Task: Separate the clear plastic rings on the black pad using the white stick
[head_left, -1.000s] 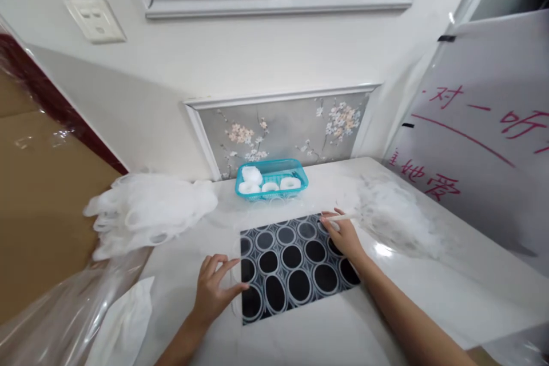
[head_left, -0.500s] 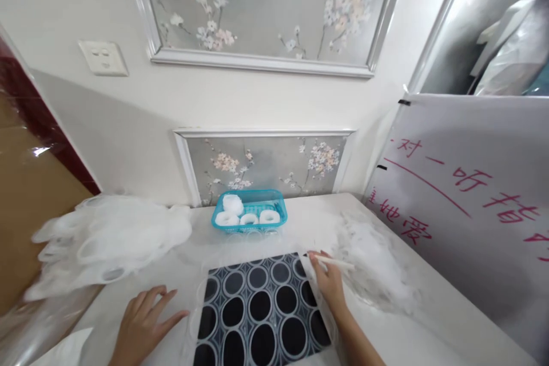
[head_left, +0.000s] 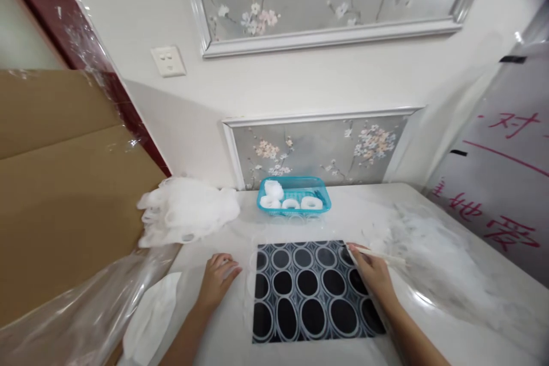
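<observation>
A black mat (head_left: 307,282) printed with grey ovals lies flat on the table in front of me. My right hand (head_left: 374,270) rests at its upper right corner. Its fingers pinch a slender white stick (head_left: 381,254), which points right, with a dark tip by the mat's corner; its exact kind does not show. Left of the mat, my left hand (head_left: 218,277) hovers near or rests on the tabletop, which of these I cannot tell. Its fingers are bent, the thumb is slightly apart, and I see nothing held.
A blue plastic basket (head_left: 294,213) with white rolls stands against the wall. White netting-like material (head_left: 189,209) is piled at the left, and a clear bag with white contents (head_left: 433,257) lies right. A white sheet (head_left: 152,314) and large cardboard (head_left: 64,200) are at the left.
The view has swung left, so things appear further right. My left hand's fingers have drawn closer together. My right hand still holds the white stick at the mat's corner.
</observation>
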{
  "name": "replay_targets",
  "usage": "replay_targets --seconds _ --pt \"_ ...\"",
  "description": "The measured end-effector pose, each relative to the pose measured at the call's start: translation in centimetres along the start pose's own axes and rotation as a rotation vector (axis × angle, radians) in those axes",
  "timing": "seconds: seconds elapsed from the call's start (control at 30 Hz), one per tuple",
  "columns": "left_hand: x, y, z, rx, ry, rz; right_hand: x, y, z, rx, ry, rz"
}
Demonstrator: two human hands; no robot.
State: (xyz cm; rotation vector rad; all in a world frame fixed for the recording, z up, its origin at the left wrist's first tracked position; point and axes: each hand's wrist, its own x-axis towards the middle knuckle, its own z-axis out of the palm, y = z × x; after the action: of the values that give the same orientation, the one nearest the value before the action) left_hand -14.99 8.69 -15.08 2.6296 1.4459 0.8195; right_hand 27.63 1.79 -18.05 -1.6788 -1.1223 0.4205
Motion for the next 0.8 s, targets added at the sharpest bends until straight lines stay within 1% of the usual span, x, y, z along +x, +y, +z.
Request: replay_targets --seconds 0.1,0.2,0.33,0.4,0.5,0.63,0.73,0.8 --pt "0.1 0.1 0.3 -0.041 -0.020 0.001 -0.1 0.2 0.3 0.024 -0.017 0.047" --pt "0.2 -0.2 0.9 -0.099 -0.022 0.030 0.1 0.5 0.2 0.007 -0.039 0.044" --pt "0.0 -0.1 1.7 -0.169 -0.036 0.158 0.2 0.6 0.0 -0.009 -0.111 -0.003" --pt "0.0 0.3 1.7 -0.161 -0.075 0.212 0.0 0.4 0.0 -0.016 -0.148 -0.018" --pt "0.2 1.0 1.5 -0.126 -0.138 0.247 -0.3 0.1 0.3 -0.048 -0.181 -0.055" --pt "0.3 1.4 1.5 -0.089 -0.130 0.238 -0.5 0.0 0.3 -0.103 -0.238 -0.115" --pt "0.3 1.2 1.8 -0.089 -0.122 0.204 -0.6 0.1 -0.2 -0.138 -0.260 -0.104" --pt "0.3 1.1 2.0 -0.091 -0.120 0.196 -0.7 -0.1 -0.4 -0.153 -0.250 -0.101"
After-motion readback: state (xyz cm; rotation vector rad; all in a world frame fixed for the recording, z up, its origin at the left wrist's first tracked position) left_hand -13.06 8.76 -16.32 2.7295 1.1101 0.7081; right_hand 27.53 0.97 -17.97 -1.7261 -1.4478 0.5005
